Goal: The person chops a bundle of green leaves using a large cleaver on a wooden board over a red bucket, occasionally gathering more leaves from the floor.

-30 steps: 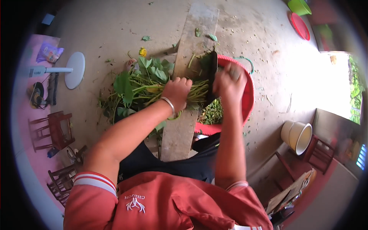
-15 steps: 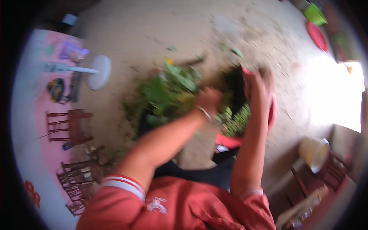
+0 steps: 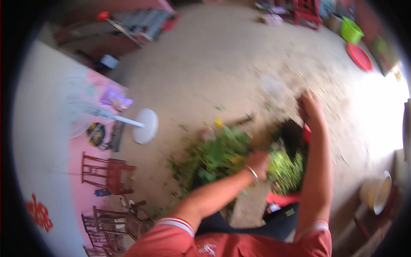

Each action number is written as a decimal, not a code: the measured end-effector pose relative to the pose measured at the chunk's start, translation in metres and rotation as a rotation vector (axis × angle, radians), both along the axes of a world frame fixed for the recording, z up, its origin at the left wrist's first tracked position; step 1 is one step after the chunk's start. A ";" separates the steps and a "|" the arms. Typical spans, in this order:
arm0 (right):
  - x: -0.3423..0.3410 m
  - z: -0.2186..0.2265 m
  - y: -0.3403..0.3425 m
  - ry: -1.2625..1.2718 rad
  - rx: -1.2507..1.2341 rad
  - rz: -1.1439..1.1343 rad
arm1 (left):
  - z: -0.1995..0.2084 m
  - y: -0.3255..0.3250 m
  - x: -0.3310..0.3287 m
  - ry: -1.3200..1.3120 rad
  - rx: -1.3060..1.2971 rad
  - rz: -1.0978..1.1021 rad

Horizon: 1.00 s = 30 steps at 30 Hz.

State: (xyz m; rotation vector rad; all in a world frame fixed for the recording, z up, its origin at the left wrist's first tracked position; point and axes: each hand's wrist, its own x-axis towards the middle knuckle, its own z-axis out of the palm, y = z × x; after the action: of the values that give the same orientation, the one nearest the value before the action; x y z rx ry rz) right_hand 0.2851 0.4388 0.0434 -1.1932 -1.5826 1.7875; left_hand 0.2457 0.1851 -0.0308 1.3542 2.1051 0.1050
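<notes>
A heap of leafy greens [image 3: 220, 150] lies in front of me, with a yellow flower [image 3: 218, 122] at its far edge. My left hand [image 3: 258, 162], wearing a bracelet, is closed on greens at the heap's right end; its fingers are blurred. Chopped greens [image 3: 287, 173] fill a red basin [image 3: 283, 198] to its right. Above the basin's far part is a dark shape [image 3: 293, 133] I cannot identify. My right hand [image 3: 310, 106] is raised beyond it with curled fingers; what they hold is unclear. A wooden board [image 3: 247, 209] lies between my legs.
To the left are a white standing fan [image 3: 145, 126] and small wooden chairs [image 3: 113, 173]. A cream bucket [image 3: 376, 192] stands at the right. A green bucket [image 3: 351, 30] and a red lid-like disc [image 3: 359, 57] are at the far right. Plant scraps litter the floor.
The view has swung, so the scene sits lower and further right. My right hand has risen away from the basin, while my left hand stays at the greens.
</notes>
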 end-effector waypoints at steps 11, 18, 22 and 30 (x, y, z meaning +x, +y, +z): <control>0.052 -0.009 -0.146 0.140 0.338 -0.169 | -0.038 0.006 0.006 0.329 0.135 -0.068; 0.055 -0.014 -0.096 0.161 0.346 0.021 | -0.015 -0.004 -0.007 0.221 0.144 -0.128; -0.012 -0.006 -0.004 0.126 0.041 0.001 | 0.001 -0.005 -0.002 0.140 0.170 -0.226; 0.028 0.013 -0.069 0.140 0.097 -0.107 | -0.028 0.018 -0.002 0.324 0.007 -0.163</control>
State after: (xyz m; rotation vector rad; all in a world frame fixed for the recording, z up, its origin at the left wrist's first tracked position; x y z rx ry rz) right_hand 0.3133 0.3697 0.0568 -1.0631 -1.4796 1.6685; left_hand 0.2436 0.2029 -0.0586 1.6310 2.2425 -0.1866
